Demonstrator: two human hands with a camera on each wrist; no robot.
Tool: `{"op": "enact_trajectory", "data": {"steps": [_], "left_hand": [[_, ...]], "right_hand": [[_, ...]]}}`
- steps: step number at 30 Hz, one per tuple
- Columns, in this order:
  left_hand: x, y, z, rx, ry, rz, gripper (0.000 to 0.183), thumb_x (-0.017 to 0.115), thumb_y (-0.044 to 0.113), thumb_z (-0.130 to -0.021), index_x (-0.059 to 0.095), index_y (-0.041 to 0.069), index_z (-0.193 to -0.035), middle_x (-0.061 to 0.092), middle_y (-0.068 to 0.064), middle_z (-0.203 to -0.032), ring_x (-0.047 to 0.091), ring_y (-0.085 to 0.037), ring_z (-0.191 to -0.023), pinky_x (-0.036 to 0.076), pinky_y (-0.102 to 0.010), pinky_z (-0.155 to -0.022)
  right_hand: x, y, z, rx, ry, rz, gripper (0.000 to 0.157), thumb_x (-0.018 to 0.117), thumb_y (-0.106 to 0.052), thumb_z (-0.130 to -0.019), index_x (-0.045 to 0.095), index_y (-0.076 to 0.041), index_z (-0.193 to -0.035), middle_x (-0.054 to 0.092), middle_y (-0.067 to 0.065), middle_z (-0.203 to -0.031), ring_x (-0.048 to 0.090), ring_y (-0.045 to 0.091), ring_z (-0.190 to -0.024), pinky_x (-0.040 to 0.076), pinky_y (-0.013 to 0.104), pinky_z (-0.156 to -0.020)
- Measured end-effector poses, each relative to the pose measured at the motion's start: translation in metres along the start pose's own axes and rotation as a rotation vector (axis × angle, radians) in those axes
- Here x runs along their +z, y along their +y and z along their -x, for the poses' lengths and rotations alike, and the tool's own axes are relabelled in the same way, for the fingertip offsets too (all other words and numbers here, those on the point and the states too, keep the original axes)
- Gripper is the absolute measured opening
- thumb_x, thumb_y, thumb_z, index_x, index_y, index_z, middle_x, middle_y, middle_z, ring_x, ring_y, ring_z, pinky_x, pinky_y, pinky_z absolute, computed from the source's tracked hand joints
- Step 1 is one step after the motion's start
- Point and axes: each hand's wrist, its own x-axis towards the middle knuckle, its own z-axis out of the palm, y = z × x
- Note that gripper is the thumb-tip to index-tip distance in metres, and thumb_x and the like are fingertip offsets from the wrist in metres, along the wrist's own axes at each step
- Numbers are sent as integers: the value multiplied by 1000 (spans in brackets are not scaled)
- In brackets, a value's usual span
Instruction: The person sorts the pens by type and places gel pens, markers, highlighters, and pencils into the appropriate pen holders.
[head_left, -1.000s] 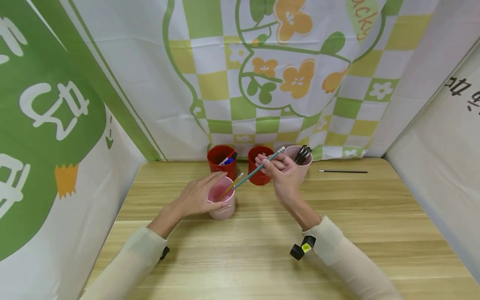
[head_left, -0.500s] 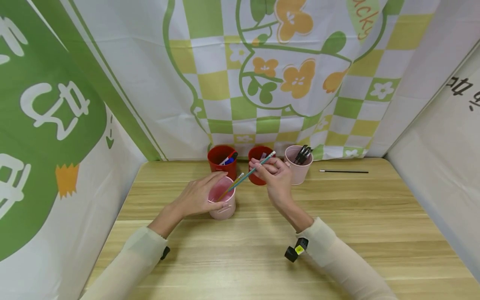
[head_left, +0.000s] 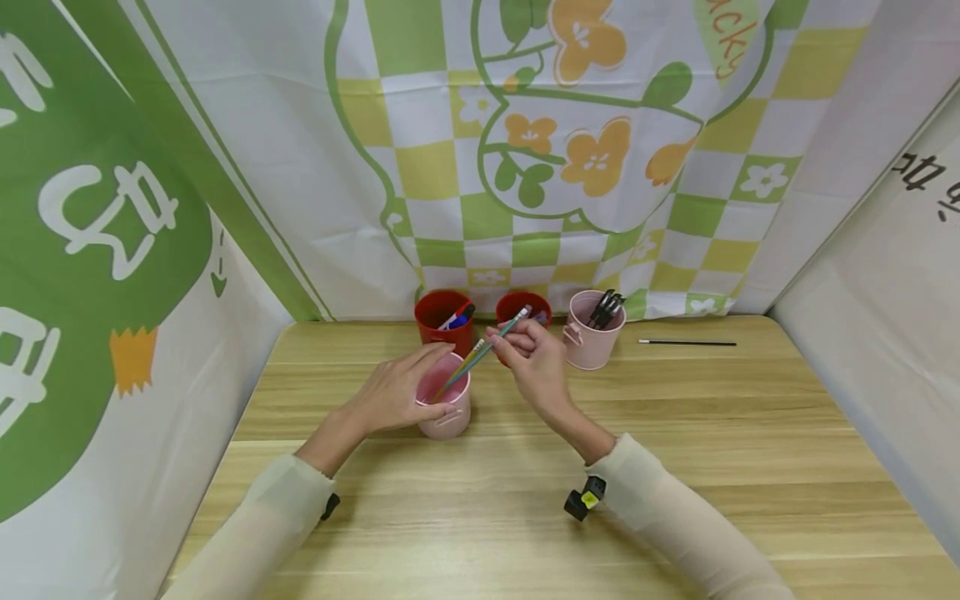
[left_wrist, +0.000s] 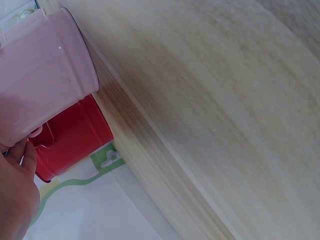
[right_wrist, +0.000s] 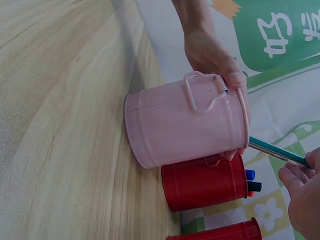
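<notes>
My left hand [head_left: 392, 390] grips a small pink metal bucket [head_left: 445, 425] by its rim, thumb on the near side. The bucket stands on the table, as the right wrist view also shows. A yellow pencil [head_left: 462, 367] leans inside it. Between thumb and fingers, my right hand [head_left: 536, 367] pinches a teal pencil [right_wrist: 280, 150]. That pencil slants down to the left, its lower end inside the bucket's mouth and its eraser end up. In the left wrist view only part of the left hand [left_wrist: 17, 195] shows, beside the pink bucket [left_wrist: 45, 70].
Behind stand a red bucket [head_left: 427, 335] with markers, another red bucket [head_left: 504, 307] partly hidden by my right hand, and a pink bucket [head_left: 588, 354] holding black pens. A black pencil [head_left: 686, 342] lies at the right. A printed cloth [head_left: 420, 171] hangs along the table's back edge.
My right hand has moved left, bringing the teal pencil's lower end from the rim down into the pink bucket. The left hand stays in place on the bucket.
</notes>
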Motion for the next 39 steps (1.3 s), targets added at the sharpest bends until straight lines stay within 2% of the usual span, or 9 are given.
{"op": "enact_trajectory", "data": {"steps": [5,11,14,20,27,33,39], "left_hand": [[1,0,0,-5,-5,5,93,79,59,-84,46,18,-160,54,-2,-157,68,-30,-122,59,-52,-89],[2,0,0,-11,-10,10,93,79,59,-85,46,18,-161,54,-3,-157,68,-30,-123,59,-52,-91],[2,0,0,-5,-2,5,93,79,60,-85,46,18,-161,54,-3,-157,67,-31,-125,58,-53,-93],[2,0,0,-12,1,8,93,79,59,-85,47,16,-160,53,-4,-159,65,-32,-128,57,-55,-96],[1,2,0,-20,-2,10,93,79,60,-83,48,17,-160,54,-3,-158,66,-32,-126,57,-56,-93],[1,2,0,-1,6,10,93,79,59,-84,48,15,-159,54,-5,-158,67,-34,-124,58,-56,-92],[2,0,0,6,14,7,92,79,58,-84,48,15,-159,54,-5,-158,67,-34,-125,58,-56,-92]], "right_hand": [[3,0,0,-48,-37,83,15,76,2,-95,70,11,-106,78,25,-107,78,33,-103,61,25,-83],[3,-2,-3,37,-114,122,31,77,-1,-96,68,13,-122,74,28,-121,73,40,-115,60,30,-92],[-1,-1,-4,74,-126,119,36,77,-3,-97,66,14,-127,73,27,-125,71,41,-119,59,31,-95],[-11,-1,-6,72,-121,130,39,78,-7,-96,67,12,-129,72,27,-126,71,39,-119,59,34,-95],[-24,1,-7,69,-141,164,44,80,-6,-95,65,14,-132,69,33,-129,68,46,-122,58,40,-98],[-37,-2,-7,27,-180,293,50,80,-14,-96,64,11,-136,68,30,-134,68,39,-125,57,48,-101],[-47,-1,-8,-50,-208,398,53,84,-13,-92,65,8,-136,69,28,-132,69,40,-124,56,55,-99]]}}
